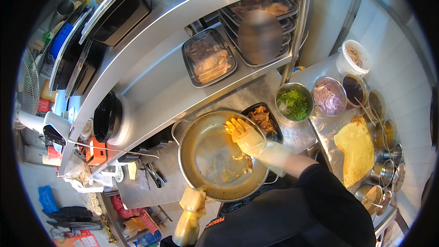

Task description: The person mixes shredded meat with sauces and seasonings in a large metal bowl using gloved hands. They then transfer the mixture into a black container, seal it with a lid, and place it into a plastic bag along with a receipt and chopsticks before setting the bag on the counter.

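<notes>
A wide metal pan (205, 157) with loop handles stands before me, with small scraps of food on its inner right side. My right hand (245, 137), in a translucent glove with yellow-stained fingertips, is over the pan's upper right part, its fingers slightly spread and nothing seen in it. My left hand (193, 199), gloved too, is at the pan's lower left rim; its fingers are partly hidden, so its grip is unclear. Just beyond my right hand lies a black plastic tray (278, 133) of browned meat pieces (262, 118).
Steel bowls of chopped green herbs (293, 103) and sliced red onion (330, 96) stand at the right, near a yellow flatbread-like sheet (356, 151) and sauce containers. A steel shelf (154, 89) carries lidded meat containers (209, 58). Black-handled tongs or scissors (155, 175) lie left.
</notes>
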### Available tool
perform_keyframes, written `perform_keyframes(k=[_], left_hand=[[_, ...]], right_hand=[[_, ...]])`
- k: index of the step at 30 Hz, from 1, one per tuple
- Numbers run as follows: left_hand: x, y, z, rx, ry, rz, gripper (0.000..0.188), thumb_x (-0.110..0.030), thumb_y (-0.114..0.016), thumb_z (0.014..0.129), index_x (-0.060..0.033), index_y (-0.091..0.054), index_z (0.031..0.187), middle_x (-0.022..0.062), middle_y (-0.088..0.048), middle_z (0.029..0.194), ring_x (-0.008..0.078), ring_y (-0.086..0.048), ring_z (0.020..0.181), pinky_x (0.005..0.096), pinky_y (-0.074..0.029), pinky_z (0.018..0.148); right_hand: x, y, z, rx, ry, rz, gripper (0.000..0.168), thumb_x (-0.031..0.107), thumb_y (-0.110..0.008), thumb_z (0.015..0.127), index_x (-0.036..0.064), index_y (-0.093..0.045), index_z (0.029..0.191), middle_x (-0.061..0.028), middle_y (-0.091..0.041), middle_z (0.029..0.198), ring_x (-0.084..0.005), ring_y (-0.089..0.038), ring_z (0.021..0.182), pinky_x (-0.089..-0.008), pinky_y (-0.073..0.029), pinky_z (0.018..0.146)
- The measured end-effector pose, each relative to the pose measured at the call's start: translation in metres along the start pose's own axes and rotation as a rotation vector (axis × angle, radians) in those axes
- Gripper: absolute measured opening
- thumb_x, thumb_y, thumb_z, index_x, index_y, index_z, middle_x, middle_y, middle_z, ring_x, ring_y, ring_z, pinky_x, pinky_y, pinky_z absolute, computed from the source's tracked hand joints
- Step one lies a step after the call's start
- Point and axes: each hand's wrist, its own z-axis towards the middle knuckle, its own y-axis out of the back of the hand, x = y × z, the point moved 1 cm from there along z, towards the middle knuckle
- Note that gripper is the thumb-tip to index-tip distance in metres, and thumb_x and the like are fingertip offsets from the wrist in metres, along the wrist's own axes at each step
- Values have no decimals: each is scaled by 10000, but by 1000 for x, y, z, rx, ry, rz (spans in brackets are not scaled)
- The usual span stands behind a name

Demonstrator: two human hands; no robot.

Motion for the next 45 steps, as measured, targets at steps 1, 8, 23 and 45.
perform_keyframes(k=[1,8,23,45], left_hand=[[0,3,0,10,6,-26,376,-28,-634,718,-245,-748,1003,99,-688,1031,303,-660,957,367,-543,761],[1,8,4,108,17,66,516,12,-710,628,-245,-721,1075,118,-658,1108,330,-629,1045,386,-548,834],[15,9,1,42,-13,-13,358,-47,-684,678,-191,-739,1001,131,-666,1076,344,-635,1013,385,-531,802],[-18,17,-1,12,4,99,366,-86,-708,678,-208,-733,1022,123,-665,1085,343,-638,1009,392,-543,789]], right_hand=[[-5,-1,-4,-52,45,-96,536,232,-420,914,-10,-472,1389,-183,-458,1452,-321,-401,1370,-447,-242,1179],[-33,-8,-11,-89,-5,48,435,197,-524,806,19,-611,1193,-111,-622,1197,-263,-542,1184,-375,-391,1062],[-66,-27,-43,150,-305,8,535,345,-389,943,70,-474,1393,-138,-383,1520,-298,-311,1423,-436,-177,1184],[-50,-12,6,131,185,95,323,278,-459,921,121,-607,1161,-106,-471,1380,-254,-398,1305,-422,-227,1168]])
